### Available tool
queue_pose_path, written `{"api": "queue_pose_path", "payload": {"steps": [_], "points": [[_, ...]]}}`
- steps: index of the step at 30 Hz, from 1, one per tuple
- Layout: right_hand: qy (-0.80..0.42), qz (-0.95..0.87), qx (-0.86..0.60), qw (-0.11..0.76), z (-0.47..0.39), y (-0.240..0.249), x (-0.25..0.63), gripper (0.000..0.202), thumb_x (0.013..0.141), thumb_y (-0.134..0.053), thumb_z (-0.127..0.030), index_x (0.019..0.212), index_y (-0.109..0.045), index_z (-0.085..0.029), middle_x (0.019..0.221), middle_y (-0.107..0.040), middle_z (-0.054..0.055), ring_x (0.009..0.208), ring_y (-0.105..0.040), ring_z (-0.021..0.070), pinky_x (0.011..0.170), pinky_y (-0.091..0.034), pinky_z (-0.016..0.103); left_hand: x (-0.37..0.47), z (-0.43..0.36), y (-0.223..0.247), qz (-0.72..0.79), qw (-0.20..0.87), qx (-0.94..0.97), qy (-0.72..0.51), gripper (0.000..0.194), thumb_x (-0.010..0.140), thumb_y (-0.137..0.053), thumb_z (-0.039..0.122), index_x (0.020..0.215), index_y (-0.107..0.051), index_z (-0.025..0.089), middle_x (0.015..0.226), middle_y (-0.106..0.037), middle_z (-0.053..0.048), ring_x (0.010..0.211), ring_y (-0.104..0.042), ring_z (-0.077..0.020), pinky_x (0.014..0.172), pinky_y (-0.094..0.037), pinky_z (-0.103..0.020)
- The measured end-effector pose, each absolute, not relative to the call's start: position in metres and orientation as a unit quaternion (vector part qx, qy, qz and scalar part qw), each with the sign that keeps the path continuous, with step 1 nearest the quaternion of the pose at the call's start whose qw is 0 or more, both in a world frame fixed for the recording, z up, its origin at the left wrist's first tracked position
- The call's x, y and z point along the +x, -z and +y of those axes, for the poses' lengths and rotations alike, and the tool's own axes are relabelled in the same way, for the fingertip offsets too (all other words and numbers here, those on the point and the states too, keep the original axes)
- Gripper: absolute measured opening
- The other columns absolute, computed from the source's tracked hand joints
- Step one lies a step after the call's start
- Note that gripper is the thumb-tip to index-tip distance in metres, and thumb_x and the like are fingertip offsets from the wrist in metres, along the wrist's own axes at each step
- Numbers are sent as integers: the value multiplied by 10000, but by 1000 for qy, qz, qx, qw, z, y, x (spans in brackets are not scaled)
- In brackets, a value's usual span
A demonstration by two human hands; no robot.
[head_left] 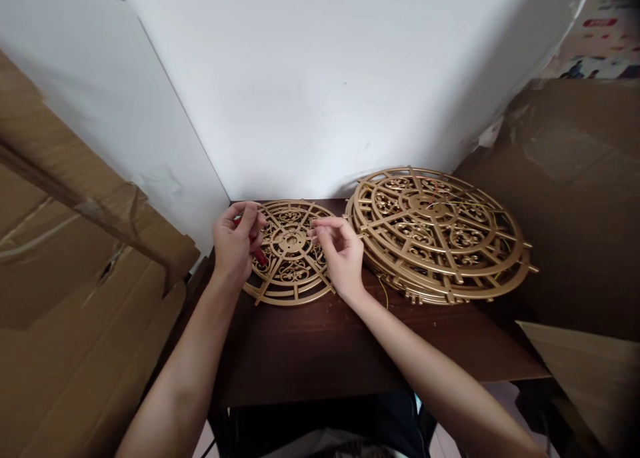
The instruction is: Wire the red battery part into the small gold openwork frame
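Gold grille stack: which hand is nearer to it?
Right. The right hand is close to the left side of the stack; the left hand is farther off, at the left edge of the single grille.

I receive a soft, mostly even light. The wall (320, 78) is the brightest part, but toward its right side lies a wide grey shadow (500, 58). The table (300, 358) looks dark, and the right box (580, 138) is dim also. On the rings (445, 246) I notice small glints. Toward the edges, my view is stretched and blurry; the top right corner is nearly black.
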State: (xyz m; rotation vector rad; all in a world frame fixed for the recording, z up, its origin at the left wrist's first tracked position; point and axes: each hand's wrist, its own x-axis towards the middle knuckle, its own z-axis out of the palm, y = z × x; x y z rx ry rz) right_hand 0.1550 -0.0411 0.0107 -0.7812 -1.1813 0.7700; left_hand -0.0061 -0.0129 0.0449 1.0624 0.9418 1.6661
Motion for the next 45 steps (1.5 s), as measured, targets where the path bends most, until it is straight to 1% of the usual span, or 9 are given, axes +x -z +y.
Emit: {"api": "queue_pose_path", "payload": {"steps": [3,6,11,16,20,26,33,39,45], "points": [[-263,-562,-387,682,-42,-11,156,81,872,-590,-255,878,-663,-219,973,-591,45,857,-596,145,682,-504,275,-2,-16,-43,398,421,483,-657,222,764,-720,361,804,-624,164,619,-575,27,369,-296,-22,288,-188,-151],[-236,-573,-401,674,-42,-11,157,94,867,-587,-227,884,-679,-229,906,-563,29,811,-557,138,670,-481,274,1,-19,-42,407,407,520,-632,214,779,-703,371,798,-634,169,610,-582,21,349,-303,-23,276,-203,-159],[-260,-565,-396,675,-41,-9,157,90,873,-574,-228,890,-661,-210,806,-596,7,727,-546,130,676,-462,278,3,-23,-44,426,395,565,-586,196,784,-694,364,783,-651,173,572,-576,23,328,-309,-24,281,-222,-171],[-293,-551,-399,672,-41,-9,156,94,869,-579,-250,902,-652,-200,845,-647,21,762,-583,141,724,-479,289,7,-28,-47,437,370,625,-531,154,798,-672,317,767,-669,167,552,-592,20,343,-351,-39,327,-282,-187],[-308,-551,-396,667,-41,-10,156,87,859,-590,-242,892,-655,-196,846,-665,21,767,-599,140,731,-483,284,10,-29,-47,438,336,664,-504,121,798,-668,287,761,-685,172,563,-602,12,425,-429,-70,400,-338,-197],[-331,-578,-406,626,-41,-7,154,111,853,-588,-270,871,-666,-193,792,-674,14,717,-591,138,686,-484,272,9,-24,-41,416,246,722,-495,128,793,-686,301,765,-701,177,661,-604,-6,580,-492,-105,511,-372,-220],[-364,-563,-401,624,-41,-4,149,127,850,-591,-287,871,-672,-191,758,-686,11,674,-606,136,650,-491,264,10,-22,-39,393,167,748,-509,82,808,-675,253,772,-705,185,806,-628,-32,626,-501,-105,519,-376,-222],[-370,-564,-394,625,-40,-4,150,119,831,-616,-263,888,-689,-188,766,-688,13,661,-597,128,639,-487,257,11,-22,-36,405,163,740,-512,82,821,-662,250,786,-695,183,802,-647,-32,634,-523,-113,529,-383,-230],[-384,-557,-388,626,-38,-3,150,119,803,-649,-248,895,-702,-194,811,-703,22,696,-621,136,679,-514,272,11,-22,-35,428,170,728,-508,111,828,-648,283,804,-700,187,779,-673,-30,646,-544,-124,566,-406,-234]]}}
